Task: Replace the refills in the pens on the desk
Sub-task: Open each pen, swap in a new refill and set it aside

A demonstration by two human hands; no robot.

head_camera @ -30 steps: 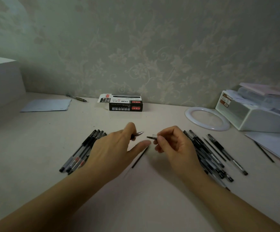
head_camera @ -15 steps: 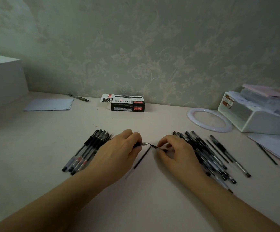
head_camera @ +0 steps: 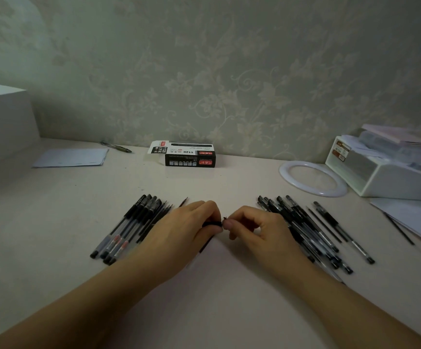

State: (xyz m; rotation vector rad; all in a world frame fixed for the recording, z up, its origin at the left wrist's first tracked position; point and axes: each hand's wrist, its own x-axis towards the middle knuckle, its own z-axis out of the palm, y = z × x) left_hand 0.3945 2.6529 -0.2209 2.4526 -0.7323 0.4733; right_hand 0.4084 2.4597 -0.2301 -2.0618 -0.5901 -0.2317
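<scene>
My left hand (head_camera: 186, 230) grips a black pen (head_camera: 212, 224) low over the desk, only its dark grip end showing between the fingers. My right hand (head_camera: 252, 230) pinches a small dark piece at the pen's tip; its kind I cannot tell. The two hands almost touch at the desk's middle. A thin black refill (head_camera: 205, 244) lies on the desk under my left hand. Several black pens (head_camera: 129, 227) lie in a row to the left, and a looser heap of pens (head_camera: 315, 230) lies to the right.
A black and white refill box (head_camera: 189, 154) stands at the back by the wall. A white ring (head_camera: 312, 177) and a white organiser (head_camera: 390, 172) sit at the right, with papers (head_camera: 415, 217) and a loose refill (head_camera: 398, 227). Paper (head_camera: 71, 157), a pen (head_camera: 116, 146) and a white box (head_camera: 3, 127) are at the left.
Both hands have come down toward the desk and closer together. The pen's metal tip, visible before beyond my left fingers, is now hidden where the hands meet.
</scene>
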